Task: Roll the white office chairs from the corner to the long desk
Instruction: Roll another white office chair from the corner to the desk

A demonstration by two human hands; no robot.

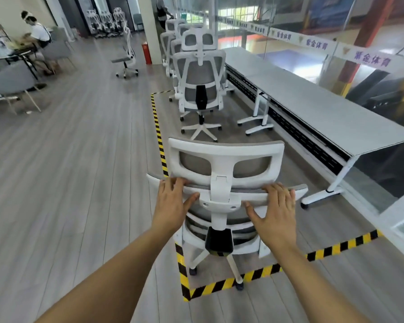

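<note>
A white office chair (224,155) with grey mesh stands right in front of me, its back toward me. My left hand (172,201) and my right hand (276,210) both grip the top edge of its backrest, fingers curled over it. Its wheels rest inside a floor area outlined with yellow-black tape (208,289). The long grey desk (317,108) runs along the glass wall on the right. Another white chair (200,75) stands ahead beside the desk, with several more lined up behind it.
A lone white chair (127,55) stands mid-floor near a red cylinder (146,53) by a pillar. More white chairs (106,23) cluster in the far corner. A seated person (39,33) is at tables on the left. Wood floor spreads to the left.
</note>
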